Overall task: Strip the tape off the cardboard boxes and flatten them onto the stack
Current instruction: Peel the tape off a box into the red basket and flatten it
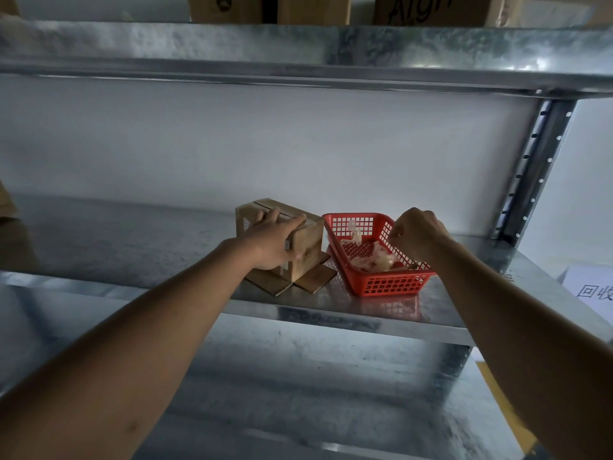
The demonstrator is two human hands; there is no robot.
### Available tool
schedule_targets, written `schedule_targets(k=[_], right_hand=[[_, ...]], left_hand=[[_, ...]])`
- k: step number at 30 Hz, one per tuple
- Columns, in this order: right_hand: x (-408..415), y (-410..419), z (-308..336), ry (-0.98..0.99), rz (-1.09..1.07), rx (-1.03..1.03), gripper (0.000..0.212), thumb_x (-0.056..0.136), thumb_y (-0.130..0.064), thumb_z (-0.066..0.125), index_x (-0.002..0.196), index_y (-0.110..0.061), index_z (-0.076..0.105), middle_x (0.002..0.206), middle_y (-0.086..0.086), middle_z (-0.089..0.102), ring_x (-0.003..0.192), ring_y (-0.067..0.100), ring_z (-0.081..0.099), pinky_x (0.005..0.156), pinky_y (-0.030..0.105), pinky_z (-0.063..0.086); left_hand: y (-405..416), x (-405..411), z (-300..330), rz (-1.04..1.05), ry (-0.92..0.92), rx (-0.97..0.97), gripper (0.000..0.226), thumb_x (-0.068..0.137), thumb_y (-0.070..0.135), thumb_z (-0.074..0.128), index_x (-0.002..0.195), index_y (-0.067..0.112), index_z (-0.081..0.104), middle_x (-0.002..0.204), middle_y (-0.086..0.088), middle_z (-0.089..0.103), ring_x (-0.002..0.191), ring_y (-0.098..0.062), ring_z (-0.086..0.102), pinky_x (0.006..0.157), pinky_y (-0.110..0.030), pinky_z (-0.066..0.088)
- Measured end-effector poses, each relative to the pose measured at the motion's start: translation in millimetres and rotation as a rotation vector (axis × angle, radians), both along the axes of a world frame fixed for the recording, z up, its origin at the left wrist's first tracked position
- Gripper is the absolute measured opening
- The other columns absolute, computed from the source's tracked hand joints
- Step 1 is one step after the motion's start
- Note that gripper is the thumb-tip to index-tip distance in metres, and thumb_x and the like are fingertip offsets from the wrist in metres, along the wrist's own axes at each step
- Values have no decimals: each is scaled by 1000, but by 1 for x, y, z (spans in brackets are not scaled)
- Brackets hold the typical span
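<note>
A small brown cardboard box [306,242] stands on the metal shelf, its bottom flaps splayed out flat on the shelf. My left hand [270,242] grips the box from the near left side, fingers laid over its top. To its right sits a red plastic basket [391,283] holding crumpled strips of clear tape [374,258]. My right hand [416,232] hovers over the basket's right rim with the fingers curled down; whether it holds tape is hidden.
The galvanised metal shelf [132,247] stretches left of the box. Another shelf board runs overhead with cardboard boxes [315,8] on it. A perforated upright post [534,171] stands at the right. A white paper label [593,290] lies at the far right.
</note>
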State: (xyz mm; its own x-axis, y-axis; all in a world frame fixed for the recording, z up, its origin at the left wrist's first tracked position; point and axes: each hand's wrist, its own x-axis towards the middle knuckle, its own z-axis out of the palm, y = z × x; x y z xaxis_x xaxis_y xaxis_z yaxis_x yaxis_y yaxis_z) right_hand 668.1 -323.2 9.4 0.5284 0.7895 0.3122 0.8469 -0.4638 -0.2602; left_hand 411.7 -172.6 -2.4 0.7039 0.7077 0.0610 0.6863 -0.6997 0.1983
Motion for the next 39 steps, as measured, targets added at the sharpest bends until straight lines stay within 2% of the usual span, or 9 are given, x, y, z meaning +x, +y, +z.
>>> schedule_targets(k=[5, 11, 16, 21, 25, 28, 31, 35, 39], right_hand=[[-31, 13, 3, -45, 235, 123, 42, 99, 0, 53, 132, -21, 67, 130, 9, 70, 99, 25, 72, 74, 39, 64], [-72, 29, 6, 10, 424, 106, 39, 107, -21, 51, 145, -27, 57, 149, 2, 57, 133, 25, 58, 103, 38, 50], [-101, 45, 2, 52, 495, 40, 40, 107, -30, 53, 146, -21, 56, 143, 5, 61, 128, 26, 58, 97, 32, 44], [-121, 59, 4, 170, 501, 9, 40, 94, -60, 62, 114, -26, 65, 101, -6, 68, 89, 13, 63, 65, 27, 43], [-125, 67, 8, 196, 569, -32, 39, 95, -35, 72, 130, -20, 63, 120, 1, 67, 109, 23, 62, 73, 25, 46], [-129, 80, 14, 129, 602, -144, 36, 103, -18, 59, 139, -20, 57, 134, 7, 57, 126, 27, 53, 84, 28, 42], [-135, 97, 12, -55, 520, -106, 49, 100, -1, 55, 142, -24, 56, 133, 7, 57, 118, 25, 57, 94, 37, 52], [-147, 121, -4, -169, 354, 52, 55, 91, 7, 63, 138, -22, 63, 127, 8, 52, 108, 27, 59, 89, 37, 58], [-151, 145, -2, -19, 338, 97, 44, 94, 3, 61, 130, -20, 68, 117, 3, 60, 91, 14, 56, 72, 19, 45]], left_hand=[[0, 1, 0, -10, 9, 33, 89, 97, 53, 64, 164, 44, 6, 172, -8, -2, 156, -42, -10, 123, -60, 15], [4, -9, -6, -20, -115, 67, 99, 88, 56, 74, 165, 30, 17, 172, -6, 12, 158, -34, 3, 125, -55, 19], [14, -15, -9, -17, -233, 66, 100, 77, 53, 84, 156, 13, 38, 166, -2, 33, 154, -24, 25, 123, -46, 30], [14, -27, -2, -31, -152, 280, 82, 71, 71, 76, 136, 25, 58, 146, 7, 48, 137, -23, 37, 107, -41, 31], [20, -43, 8, -57, -44, 273, 80, 76, 70, 72, 142, 28, 53, 132, 9, 43, 126, -18, 31, 103, -40, 29], [24, -62, 17, -46, -58, 240, 53, 90, 61, 56, 134, 32, 61, 115, 8, 44, 117, -19, 35, 99, -41, 29], [32, -76, 25, -50, -164, 161, 41, 101, 48, 39, 125, 34, 70, 106, 10, 49, 111, -19, 43, 99, -41, 31], [64, -96, 32, -95, -232, -51, 49, 105, 5, 37, 127, 32, 72, 135, 15, 57, 129, -13, 53, 109, -31, 42], [97, -114, 31, -123, -153, -193, 52, 110, 7, 38, 134, 45, 65, 161, 17, 35, 146, -5, 32, 125, -36, 28]])
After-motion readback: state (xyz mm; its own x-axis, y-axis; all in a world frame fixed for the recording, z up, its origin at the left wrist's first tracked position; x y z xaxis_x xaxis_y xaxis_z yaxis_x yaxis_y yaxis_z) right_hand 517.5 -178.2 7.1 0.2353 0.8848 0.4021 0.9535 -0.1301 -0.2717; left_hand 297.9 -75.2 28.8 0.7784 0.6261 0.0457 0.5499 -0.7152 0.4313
